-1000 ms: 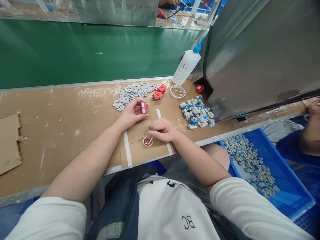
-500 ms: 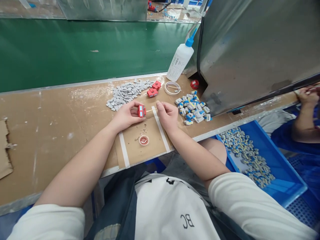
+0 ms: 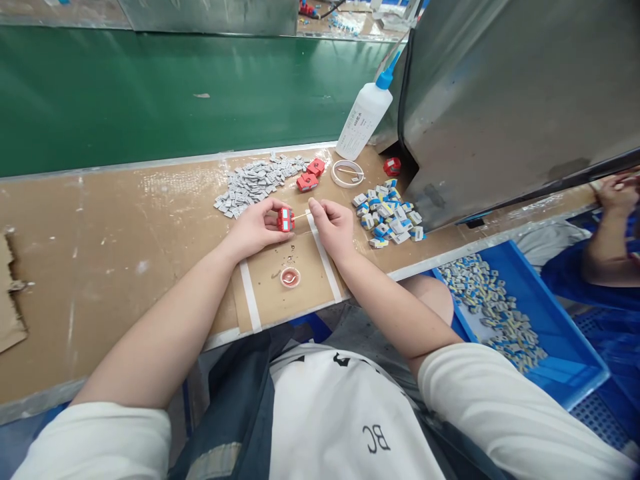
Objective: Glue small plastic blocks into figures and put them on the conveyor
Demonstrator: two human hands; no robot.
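Note:
My left hand (image 3: 257,230) is closed around a small red plastic toy part (image 3: 285,219) with pale window-like patches. In my right hand (image 3: 332,225) a thin pale stick (image 3: 301,215) is pinched, its tip pointing left at the red part; whether it touches cannot be made out. Below the hands, a small round cup (image 3: 290,277) with reddish contents sits on a taped cardboard piece (image 3: 270,308). Beyond them lie a heap of small grey pieces (image 3: 257,181) and two more red parts (image 3: 307,181).
A white bottle (image 3: 364,120) with a blue nozzle leans behind a white ring (image 3: 347,173). Blue-grey pieces (image 3: 395,217) are heaped at right, near a metal housing (image 3: 480,120). A blue bin (image 3: 575,367) holds more pieces. Another person's arm (image 3: 617,220) shows at far right.
The red part has turned slightly in my left hand. My right hand, still pinching the stick, has shifted a little towards it. The whole view has moved slightly.

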